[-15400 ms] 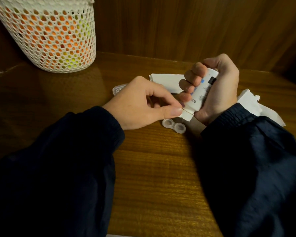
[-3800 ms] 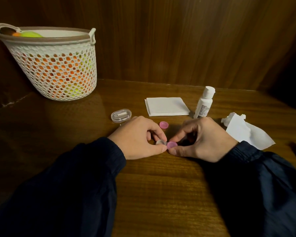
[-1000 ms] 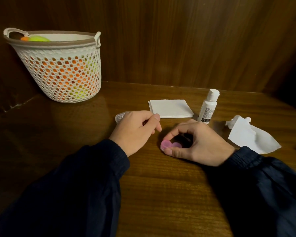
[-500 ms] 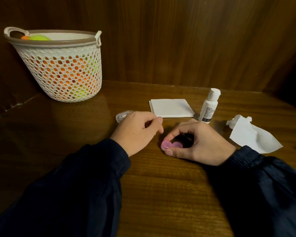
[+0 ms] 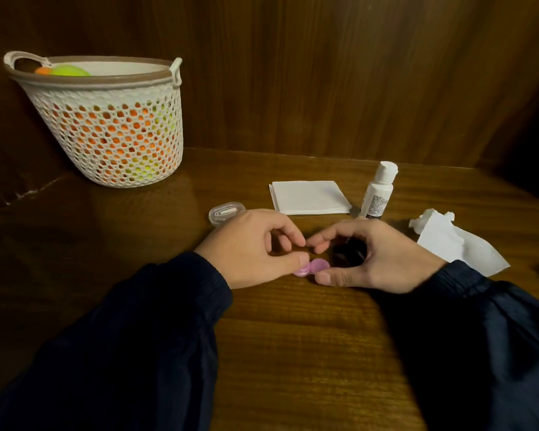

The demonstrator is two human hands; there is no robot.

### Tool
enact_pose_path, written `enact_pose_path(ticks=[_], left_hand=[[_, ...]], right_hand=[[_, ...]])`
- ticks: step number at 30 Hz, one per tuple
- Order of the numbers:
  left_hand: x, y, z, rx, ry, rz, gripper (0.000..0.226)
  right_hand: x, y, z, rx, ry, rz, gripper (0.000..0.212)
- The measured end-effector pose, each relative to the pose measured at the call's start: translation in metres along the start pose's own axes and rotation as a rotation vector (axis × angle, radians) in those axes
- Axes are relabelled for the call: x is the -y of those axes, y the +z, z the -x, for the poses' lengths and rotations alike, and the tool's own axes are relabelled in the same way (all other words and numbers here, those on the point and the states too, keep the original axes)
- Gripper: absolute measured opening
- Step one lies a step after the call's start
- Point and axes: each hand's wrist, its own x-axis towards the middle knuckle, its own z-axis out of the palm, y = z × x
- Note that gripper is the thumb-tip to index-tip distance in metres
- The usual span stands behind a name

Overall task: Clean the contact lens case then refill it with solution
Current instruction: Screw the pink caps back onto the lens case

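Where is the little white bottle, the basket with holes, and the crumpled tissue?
white bottle (image 5: 377,194): head view, middle of its body.
basket (image 5: 106,135): head view, front mesh wall.
crumpled tissue (image 5: 448,244): head view, flat middle of the sheet.

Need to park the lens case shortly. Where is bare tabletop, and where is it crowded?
Free: the wood between the basket and the left hand, and the near strip between both sleeves. Crowded: beyond the right hand, with folded tissue, bottle and crumpled tissue.
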Motion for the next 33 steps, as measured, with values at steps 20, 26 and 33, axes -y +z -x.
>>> enact_pose_path(ticks=[20, 26, 33], left_hand=[[-0.005, 0.001, 0.003, 0.024, 0.033, -0.124, 0.019], [-0.003, 0.005, -0.001, 0.0, -0.009, -0.098, 0.025], [-0.001, 0.006, -0.003, 0.043, -0.037, -0.012, 0.03]], right_hand=[[0.001, 0.001, 0.0, 0.008, -0.043, -0.078, 0.024], [0.001, 0.002, 0.0, -0.006, -0.067, -0.101, 0.03], [0.001, 0.002, -0.001, 0.001, -0.041, -0.119, 0.031]])
